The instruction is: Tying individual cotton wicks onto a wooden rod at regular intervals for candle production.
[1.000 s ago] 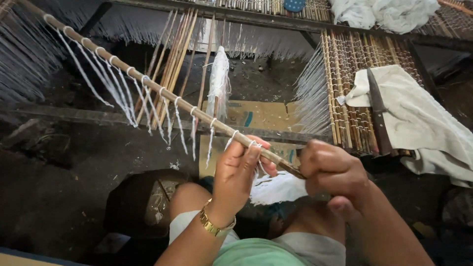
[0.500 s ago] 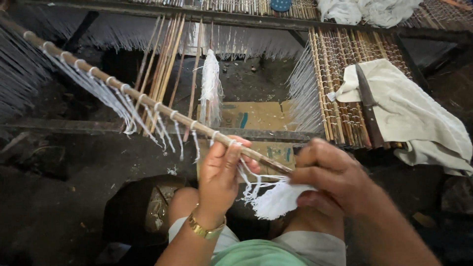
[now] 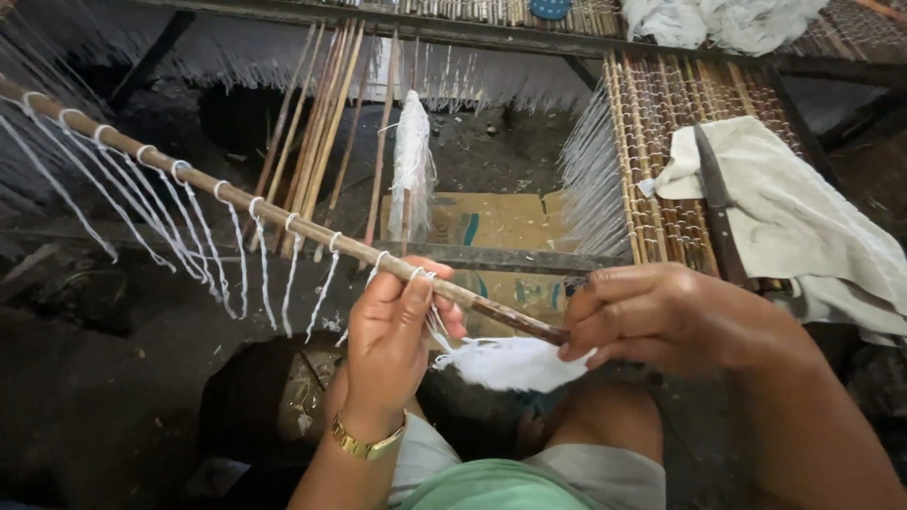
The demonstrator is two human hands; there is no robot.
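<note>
A long thin wooden stick (image 3: 283, 219) runs from the upper left down to my hands, with several white thread loops (image 3: 236, 255) tied along it and hanging down. My left hand (image 3: 397, 331), with a gold watch on the wrist, grips the stick near its lower end, fingers wrapped over a thread loop. My right hand (image 3: 661, 316) pinches the stick's dark tip and holds a bunch of white thread (image 3: 515, 364) that hangs between both hands.
A bundle of bare sticks (image 3: 321, 132) leans ahead, beside a hank of white thread (image 3: 413, 165). A woven stick mat (image 3: 652, 161) lies at right with a knife (image 3: 718, 203) and a pale cloth (image 3: 803, 217) on it. Cardboard (image 3: 501, 227) lies below.
The stick has dropped lower and swung left in view. The white thread bunch now hangs between my hands, and my left fingers have closed further over the stick.
</note>
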